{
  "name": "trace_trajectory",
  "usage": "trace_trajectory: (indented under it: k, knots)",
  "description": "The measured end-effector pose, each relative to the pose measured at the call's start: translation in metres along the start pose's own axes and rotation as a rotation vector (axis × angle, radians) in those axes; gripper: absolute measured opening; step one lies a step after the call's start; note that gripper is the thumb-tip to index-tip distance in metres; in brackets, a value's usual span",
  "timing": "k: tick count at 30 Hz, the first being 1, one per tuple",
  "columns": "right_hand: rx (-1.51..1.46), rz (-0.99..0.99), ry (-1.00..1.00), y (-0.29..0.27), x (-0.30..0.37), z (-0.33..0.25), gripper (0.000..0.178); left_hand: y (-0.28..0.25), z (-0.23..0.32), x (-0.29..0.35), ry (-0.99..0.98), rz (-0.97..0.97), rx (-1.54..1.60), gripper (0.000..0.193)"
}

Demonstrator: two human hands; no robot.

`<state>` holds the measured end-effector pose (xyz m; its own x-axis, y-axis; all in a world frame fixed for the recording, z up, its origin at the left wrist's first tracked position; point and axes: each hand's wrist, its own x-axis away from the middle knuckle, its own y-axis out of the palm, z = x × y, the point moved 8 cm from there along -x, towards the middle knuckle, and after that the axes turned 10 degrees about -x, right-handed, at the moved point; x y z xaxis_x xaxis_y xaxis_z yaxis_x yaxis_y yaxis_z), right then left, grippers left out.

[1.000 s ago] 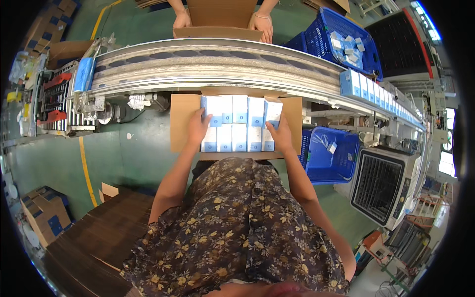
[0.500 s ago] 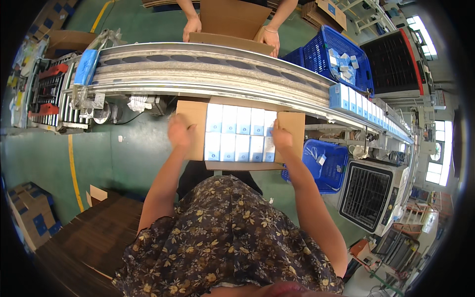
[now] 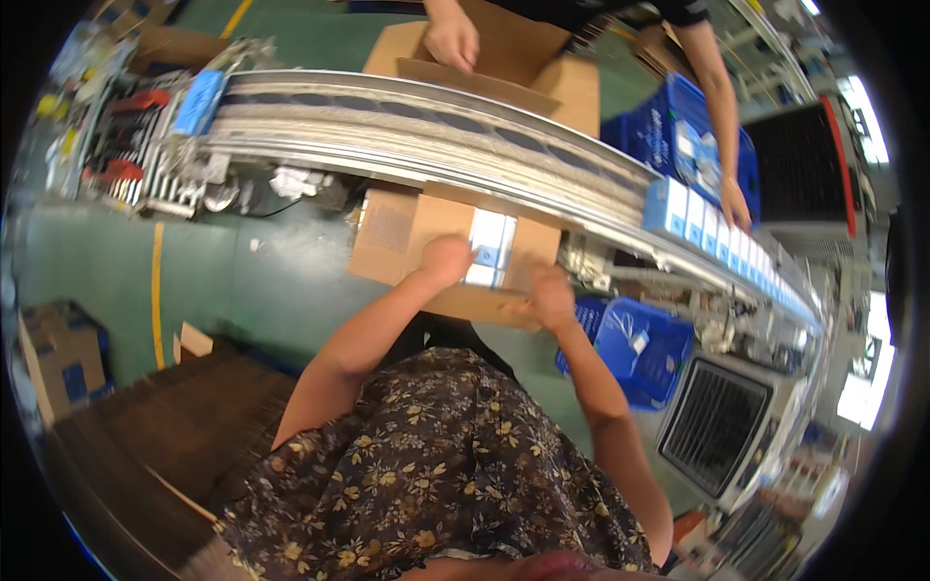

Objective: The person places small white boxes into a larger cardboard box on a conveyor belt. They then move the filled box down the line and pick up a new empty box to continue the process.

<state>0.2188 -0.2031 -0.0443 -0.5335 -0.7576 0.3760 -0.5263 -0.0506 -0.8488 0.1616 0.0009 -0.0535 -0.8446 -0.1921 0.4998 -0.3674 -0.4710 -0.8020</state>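
In front of me is a brown cardboard carton (image 3: 387, 228), its two side flaps folded inward. Through the gap between them show white-and-blue small boxes (image 3: 492, 242). My left hand (image 3: 446, 259) lies on the left flap beside this gap; its fingers are smeared and partly hidden. Over the right flap and the near edge is my right hand (image 3: 552, 298), blurred, with fingers apart and pointing left. The near flap (image 3: 475, 304) slopes toward me below both hands.
Beyond the carton runs a conveyor (image 3: 387, 116), with a row of blue-and-white boxes (image 3: 668, 208) at right. A co-worker's hands (image 3: 453, 44) are across it, by another open carton (image 3: 581, 87). Blue baskets (image 3: 644, 353), a cooler (image 3: 722, 421) and stacked cardboard (image 3: 165, 416) stand around.
The carton's side flaps have swung inward over the boxes, leaving a narrow strip showing. My hands moved inward with them. The co-worker's one hand went to the row of boxes. The view shifted slightly.
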Motion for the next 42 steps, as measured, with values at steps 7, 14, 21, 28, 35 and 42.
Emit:
trace_trajectory:
  k: [7,14,21,28,35,42]
  knots:
    - [-1.391,0.589,0.081,0.098,-0.023,0.108,0.078,-0.022,-0.025,0.036,-0.017,0.533,-0.351,0.067]
    - [-1.064,0.508,-0.062,0.034,-0.018,-0.034,0.069,0.047,-0.142,0.090,-0.616,0.410,0.075,0.085]
    - [-1.204,0.557,0.346,0.176,-0.118,0.055,0.057,0.069,-0.324,0.106,-0.889,0.352,0.819,0.082]
    - [-1.701,0.174,0.491,0.161,-0.167,-0.120,0.068,0.191,-0.450,0.155,-0.985,0.513,1.375,0.091]
    - [-1.445,-0.375,0.470,0.311,-0.271,-0.377,0.072,0.149,-0.639,0.418,-1.502,0.411,1.189,0.091]
    - [-1.371,-0.621,0.594,0.410,-0.373,-0.657,0.065,-0.024,-0.813,0.583,-1.740,0.791,0.735,0.079]
